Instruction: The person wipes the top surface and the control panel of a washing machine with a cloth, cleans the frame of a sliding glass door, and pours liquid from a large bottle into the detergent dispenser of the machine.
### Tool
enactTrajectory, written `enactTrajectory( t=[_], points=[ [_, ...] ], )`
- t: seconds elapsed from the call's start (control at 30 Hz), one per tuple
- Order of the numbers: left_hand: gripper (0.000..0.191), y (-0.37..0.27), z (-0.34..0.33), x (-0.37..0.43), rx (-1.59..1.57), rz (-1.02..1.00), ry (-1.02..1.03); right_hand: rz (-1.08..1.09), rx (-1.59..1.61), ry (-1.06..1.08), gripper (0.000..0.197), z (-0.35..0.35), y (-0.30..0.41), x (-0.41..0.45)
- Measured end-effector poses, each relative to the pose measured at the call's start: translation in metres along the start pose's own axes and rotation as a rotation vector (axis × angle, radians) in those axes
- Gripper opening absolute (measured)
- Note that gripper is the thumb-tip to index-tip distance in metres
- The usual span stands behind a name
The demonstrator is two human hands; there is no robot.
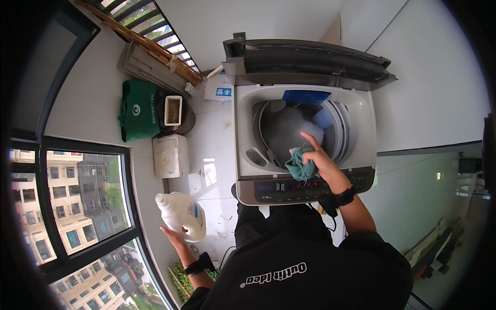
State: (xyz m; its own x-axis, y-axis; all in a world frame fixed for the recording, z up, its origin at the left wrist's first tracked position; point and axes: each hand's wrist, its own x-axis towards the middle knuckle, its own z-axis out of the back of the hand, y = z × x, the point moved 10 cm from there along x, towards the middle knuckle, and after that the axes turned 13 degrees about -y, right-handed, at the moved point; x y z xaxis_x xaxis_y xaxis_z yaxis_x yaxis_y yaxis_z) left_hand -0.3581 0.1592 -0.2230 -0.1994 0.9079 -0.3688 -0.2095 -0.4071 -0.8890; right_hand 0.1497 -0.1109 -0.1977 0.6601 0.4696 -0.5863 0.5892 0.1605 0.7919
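My right hand [319, 159] pinches a crumpled green cloth [300, 164], its index finger stretched out over the drum. Below them is a top-loading washing machine [245, 128] with its dark lid [302, 64] raised. The drum [329, 145] holds greyish, blurred contents and a light blue piece [323, 119]. Red digits glow on the control panel [271, 190], just under the cloth. Off to the left, my left hand [175, 237] grips a white plastic detergent jug [174, 209] by its handle; a fingertip shows through the handle's opening. The jug's neck points up and left, and its label bears writing.
Along the left wall are a green bag [138, 110], a pot with a white planter [173, 110], a white foam box [170, 156] and stacked boards [151, 66]. A window [89, 193] lies left of the jug. A plant with orange fruit [182, 279] stands below my left wrist.
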Motion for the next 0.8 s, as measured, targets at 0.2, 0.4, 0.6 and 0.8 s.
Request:
enactTrajectory(
  t=[0.2, 0.4, 0.6, 0.8],
  points=[
    [0.074, -0.040, 0.015, -0.080, -0.091, -0.135, -0.172, -0.337, 0.530, 0.044, 0.013, 0.059, -0.013, 0.126],
    [0.082, -0.049, 0.018, -0.149, -0.227, -0.045, -0.222, -0.237, 0.944, 0.018, 0.026, 0.066, 0.001, 0.184],
    [0.091, -0.029, 0.026, -0.162, -0.186, -0.043, -0.181, -0.313, 0.897, -0.037, 0.022, 0.056, -0.043, 0.176],
    [0.090, -0.041, 0.013, -0.165, -0.135, -0.012, -0.254, -0.317, 0.942, 0.042, 0.022, 0.059, -0.053, 0.149]
  ],
)
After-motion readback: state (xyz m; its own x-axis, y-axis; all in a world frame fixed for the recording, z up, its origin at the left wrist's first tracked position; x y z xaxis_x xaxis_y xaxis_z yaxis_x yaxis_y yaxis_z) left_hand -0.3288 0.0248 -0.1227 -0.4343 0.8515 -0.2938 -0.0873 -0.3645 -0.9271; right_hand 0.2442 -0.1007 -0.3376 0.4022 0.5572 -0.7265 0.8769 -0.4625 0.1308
